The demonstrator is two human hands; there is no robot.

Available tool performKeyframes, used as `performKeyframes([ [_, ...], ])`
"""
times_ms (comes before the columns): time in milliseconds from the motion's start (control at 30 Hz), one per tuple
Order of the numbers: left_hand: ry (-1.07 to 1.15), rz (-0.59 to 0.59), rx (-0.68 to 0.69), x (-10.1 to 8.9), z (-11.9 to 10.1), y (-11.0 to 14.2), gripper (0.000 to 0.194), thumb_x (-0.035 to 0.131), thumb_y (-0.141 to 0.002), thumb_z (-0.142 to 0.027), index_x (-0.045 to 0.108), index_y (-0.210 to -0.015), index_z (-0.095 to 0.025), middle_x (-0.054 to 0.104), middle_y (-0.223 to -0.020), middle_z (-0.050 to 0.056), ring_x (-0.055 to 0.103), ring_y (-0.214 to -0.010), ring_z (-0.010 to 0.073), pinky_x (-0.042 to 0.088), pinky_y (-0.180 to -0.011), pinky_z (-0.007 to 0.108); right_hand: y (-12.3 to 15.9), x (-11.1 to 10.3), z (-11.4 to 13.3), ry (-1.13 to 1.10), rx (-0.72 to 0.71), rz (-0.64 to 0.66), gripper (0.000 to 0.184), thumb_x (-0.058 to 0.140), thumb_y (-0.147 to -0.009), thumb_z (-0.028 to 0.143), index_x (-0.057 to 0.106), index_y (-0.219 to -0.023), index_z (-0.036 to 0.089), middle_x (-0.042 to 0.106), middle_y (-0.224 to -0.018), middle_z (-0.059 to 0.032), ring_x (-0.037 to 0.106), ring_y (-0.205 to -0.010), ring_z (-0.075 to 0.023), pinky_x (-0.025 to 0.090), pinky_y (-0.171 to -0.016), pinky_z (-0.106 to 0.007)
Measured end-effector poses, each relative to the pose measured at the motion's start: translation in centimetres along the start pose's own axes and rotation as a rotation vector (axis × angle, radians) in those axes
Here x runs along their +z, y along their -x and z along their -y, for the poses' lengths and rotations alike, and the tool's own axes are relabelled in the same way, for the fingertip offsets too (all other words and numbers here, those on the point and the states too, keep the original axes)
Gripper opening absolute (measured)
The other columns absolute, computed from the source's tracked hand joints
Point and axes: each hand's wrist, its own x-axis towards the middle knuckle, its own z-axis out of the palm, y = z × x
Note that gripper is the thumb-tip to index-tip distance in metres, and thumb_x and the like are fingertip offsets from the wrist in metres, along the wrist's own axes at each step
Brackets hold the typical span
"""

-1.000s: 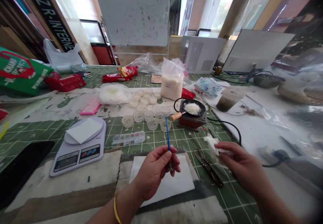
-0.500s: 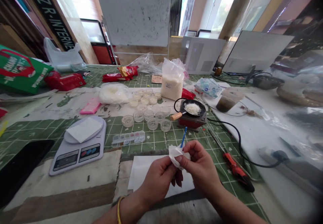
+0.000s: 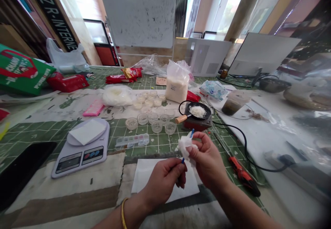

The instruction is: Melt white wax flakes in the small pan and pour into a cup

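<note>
My left hand point(image 3: 165, 177) is closed, pinching the lower end of a thin blue stick point(image 3: 192, 132). My right hand point(image 3: 210, 158) presses a crumpled white tissue point(image 3: 185, 147) around the stick's upper part, and the blue tip pokes out above it. Both hands are raised over a sheet of white paper point(image 3: 144, 174) on the table. Just beyond them, a small black pan point(image 3: 188, 107) with white flakes point(image 3: 198, 111) sits on a little dark red hot plate point(image 3: 196, 125). The tissue hides the middle of the stick.
A kitchen scale point(image 3: 97, 143) with folded paper stands left, beside a black phone point(image 3: 23, 167). Ahead are a pill box point(image 3: 132, 140), several clear cups point(image 3: 157, 126) and a bag of white flakes point(image 3: 176, 87). At right lie a red-handled screwdriver point(image 3: 243, 175) and a black cable point(image 3: 241, 134).
My right hand has slid the tissue up the blue stick, away from my left hand. The stick's lower end now shows at my left fingertips, and less of its top sticks out.
</note>
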Motion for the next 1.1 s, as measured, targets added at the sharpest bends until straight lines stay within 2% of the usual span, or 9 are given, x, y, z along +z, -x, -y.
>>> performKeyframes([
  [133,-0.028,-0.051,0.045,-0.2,0.0,0.0,0.041,0.061,-0.086,-0.051,0.058,-0.062,-0.018,0.054,-0.051,0.001,0.048,-0.050,0.0129,0.039,-0.052,0.026,0.9,0.0,-1.5,0.036,0.081,0.069,0.051,0.085,-0.063,0.031,0.045,-0.094,0.024,0.069,-0.072,0.0027,0.058,-0.051,-0.0115,0.042,-0.050,-0.023],
  [267,-0.050,-0.056,0.060,-0.2,0.0,-0.1,0.040,0.061,-0.087,-0.048,0.059,-0.063,-0.017,0.055,-0.053,0.001,0.048,-0.053,0.0130,0.040,-0.055,0.026,0.1,-0.1,0.0,0.027,0.106,0.060,0.059,0.088,-0.055,0.025,0.047,-0.098,0.023,0.068,-0.069,0.0045,0.059,-0.051,-0.0117,0.042,-0.049,-0.022],
  [367,-0.036,-0.018,0.004,0.1,0.0,-0.1,0.038,0.063,-0.085,-0.050,0.061,-0.067,-0.017,0.056,-0.054,0.001,0.050,-0.052,0.0136,0.041,-0.054,0.026,-1.0,0.0,1.7,-0.018,0.012,-0.018,0.060,0.088,-0.054,0.025,0.048,-0.098,0.023,0.068,-0.067,0.0042,0.060,-0.053,-0.0115,0.043,-0.051,-0.021],
  [433,-0.029,-0.014,-0.009,0.2,-0.1,0.1,0.038,0.064,-0.084,-0.051,0.062,-0.069,-0.016,0.057,-0.054,0.002,0.050,-0.052,0.0140,0.041,-0.054,0.026,-1.1,0.1,1.6,-0.037,-0.047,-0.042,0.057,0.088,-0.056,0.025,0.049,-0.098,0.023,0.068,-0.067,0.0041,0.060,-0.054,-0.0110,0.043,-0.051,-0.020],
  [567,-0.055,-0.100,0.054,-0.2,-0.3,0.0,0.040,0.063,-0.085,-0.051,0.061,-0.063,-0.017,0.057,-0.054,0.002,0.050,-0.053,0.0140,0.041,-0.055,0.027,-0.2,0.1,-0.6,0.007,0.057,0.059,0.052,0.085,-0.061,0.029,0.048,-0.097,0.024,0.068,-0.070,0.0040,0.057,-0.048,-0.0120,0.043,-0.047,-0.023],
  [633,-0.046,-0.122,0.043,-0.5,-0.3,-0.1,0.038,0.064,-0.084,-0.050,0.064,-0.065,-0.017,0.059,-0.055,0.003,0.051,-0.053,0.0142,0.041,-0.055,0.027,0.0,0.0,-1.2,0.032,0.095,0.084,0.054,0.086,-0.059,0.026,0.049,-0.098,0.023,0.069,-0.072,0.0030,0.060,-0.052,-0.0126,0.045,-0.050,-0.024],
  [833,-0.038,-0.189,0.005,-0.5,0.1,-0.3,0.024,0.071,-0.079,-0.038,0.071,-0.070,-0.015,0.066,-0.062,0.005,0.056,-0.059,0.0156,0.041,-0.056,0.026,-0.5,-0.6,0.1,0.174,0.157,0.197,0.047,0.086,-0.058,0.025,0.060,-0.096,0.018,0.071,-0.075,-0.0005,0.062,-0.057,-0.0126,0.047,-0.054,-0.024],
  [967,-0.043,-0.216,0.025,-0.2,0.4,0.0,0.017,0.072,-0.076,-0.032,0.071,-0.068,-0.016,0.065,-0.060,0.004,0.057,-0.058,0.0156,0.043,-0.056,0.026,-0.4,-0.4,0.5,0.195,0.088,0.126,0.046,0.087,-0.056,0.024,0.065,-0.096,0.019,0.072,-0.076,-0.0011,0.063,-0.061,-0.0142,0.050,-0.057,-0.026],
  [1100,-0.005,-0.198,-0.033,0.0,0.3,0.1,0.017,0.073,-0.074,-0.032,0.071,-0.069,-0.015,0.067,-0.061,0.004,0.060,-0.059,0.0164,0.045,-0.058,0.027,-1.1,-0.7,2.7,0.110,-0.090,-0.025,0.053,0.085,-0.060,0.027,0.064,-0.107,0.020,0.073,-0.081,-0.0027,0.065,-0.066,-0.0148,0.051,-0.062,-0.026],
])
